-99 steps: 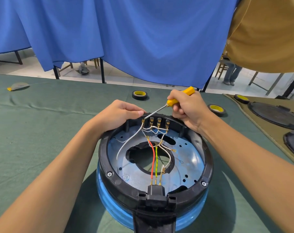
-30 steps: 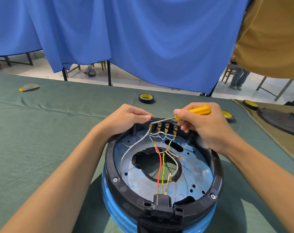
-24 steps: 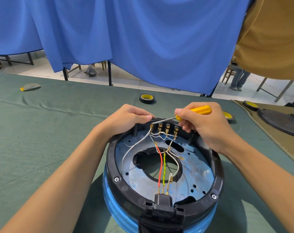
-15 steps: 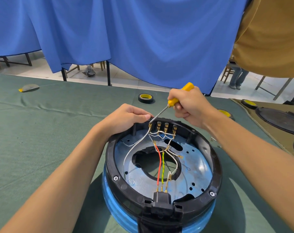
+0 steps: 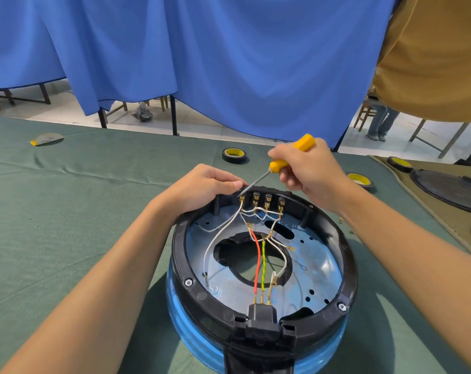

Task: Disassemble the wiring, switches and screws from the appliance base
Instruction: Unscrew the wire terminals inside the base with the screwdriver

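Right hand [image 5: 310,171], wrapped round yellow-handled steel screwdriver [image 5: 279,165], has tipped it steeper onto leftmost brass terminal [image 5: 242,201]; left hand [image 5: 202,187] grips round black-and-blue appliance base [image 5: 180,255], wiring [image 5: 257,263] not yet freed.

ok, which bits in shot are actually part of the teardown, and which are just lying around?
In the job:
- appliance base, left hand gripping its far rim
- wires, terminal row, rim screws
- yellow screwdriver held in right hand

Lying about:
- tape roll behind the base
- tape roll by the right wrist
- tape roll on the tan mat
- black lids
- flat scrap far left
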